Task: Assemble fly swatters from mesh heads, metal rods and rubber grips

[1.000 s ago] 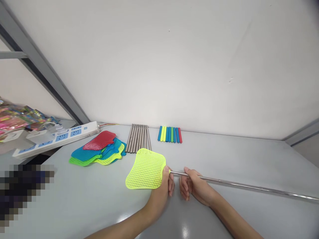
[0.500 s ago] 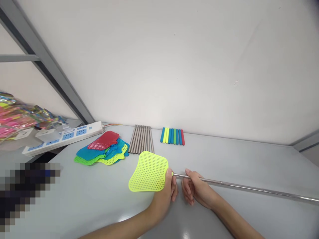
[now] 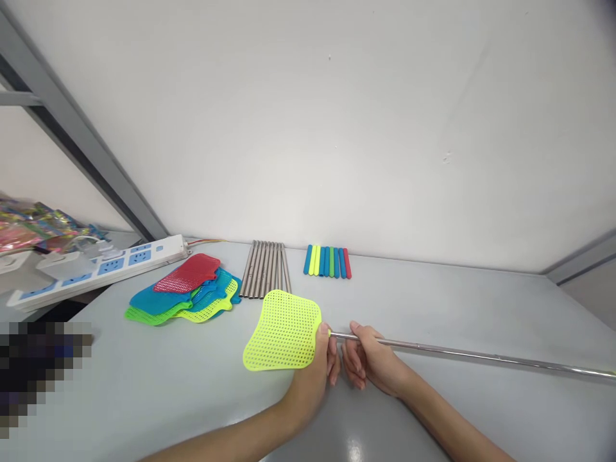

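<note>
A yellow perforated fly swatter head (image 3: 283,330) is joined to a long, thin metal rod (image 3: 447,350) that runs off to the right. My left hand (image 3: 320,362) pinches the neck of the swatter head where it meets the rod, thumb on top. Just to the right, my right hand (image 3: 373,359) grips the rod between thumb and curled fingers. Beyond my hands lie a row of short metal tubes (image 3: 264,269) and a row of coloured handle grips (image 3: 327,262) in blue, yellow, green and red.
A pile of swatter heads, with a red swatter head (image 3: 190,273) on top, lies at the left. Behind it is a white power strip (image 3: 110,266) with plugs. Shiny plastic packages (image 3: 33,224) sit at the far left. A pale wall (image 3: 337,128) rises behind the grey table (image 3: 457,295).
The view has shifted slightly, so most things on the table appear further left. Both hands keep their hold on the swatter, and more of the rod's right end shows.
</note>
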`<state>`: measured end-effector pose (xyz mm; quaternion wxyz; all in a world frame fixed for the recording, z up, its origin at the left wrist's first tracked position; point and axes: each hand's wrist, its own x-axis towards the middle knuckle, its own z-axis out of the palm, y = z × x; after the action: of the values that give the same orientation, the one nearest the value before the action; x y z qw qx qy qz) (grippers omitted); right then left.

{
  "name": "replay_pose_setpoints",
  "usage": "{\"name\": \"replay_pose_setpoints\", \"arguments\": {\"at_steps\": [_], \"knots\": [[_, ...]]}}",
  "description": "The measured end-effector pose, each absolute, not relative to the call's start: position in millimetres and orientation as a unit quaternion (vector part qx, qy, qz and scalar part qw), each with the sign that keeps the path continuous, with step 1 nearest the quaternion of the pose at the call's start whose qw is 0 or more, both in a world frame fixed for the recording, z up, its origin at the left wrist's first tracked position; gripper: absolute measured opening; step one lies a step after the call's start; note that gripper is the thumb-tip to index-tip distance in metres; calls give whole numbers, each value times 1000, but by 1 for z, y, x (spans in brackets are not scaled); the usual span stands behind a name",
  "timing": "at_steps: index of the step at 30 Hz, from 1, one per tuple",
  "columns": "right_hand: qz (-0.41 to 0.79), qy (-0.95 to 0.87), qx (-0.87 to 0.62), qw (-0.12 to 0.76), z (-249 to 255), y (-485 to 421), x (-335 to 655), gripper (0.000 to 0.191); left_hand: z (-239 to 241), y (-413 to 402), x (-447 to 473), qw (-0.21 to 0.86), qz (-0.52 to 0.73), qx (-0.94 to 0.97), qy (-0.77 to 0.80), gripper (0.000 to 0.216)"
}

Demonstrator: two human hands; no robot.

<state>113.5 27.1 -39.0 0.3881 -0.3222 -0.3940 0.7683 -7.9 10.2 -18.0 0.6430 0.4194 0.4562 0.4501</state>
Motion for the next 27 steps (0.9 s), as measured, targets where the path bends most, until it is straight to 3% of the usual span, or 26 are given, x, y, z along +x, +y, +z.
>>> {"name": "replay_pose_setpoints", "arguments": {"at_steps": [19, 27], "knots": [[754, -433, -339, 360, -33, 29, 108, 54, -23, 9, -6, 651, 521, 347, 429, 42], [713, -370, -351, 481, -27, 33, 113, 49, -23, 18, -13, 606, 557, 327, 465, 42]]}}
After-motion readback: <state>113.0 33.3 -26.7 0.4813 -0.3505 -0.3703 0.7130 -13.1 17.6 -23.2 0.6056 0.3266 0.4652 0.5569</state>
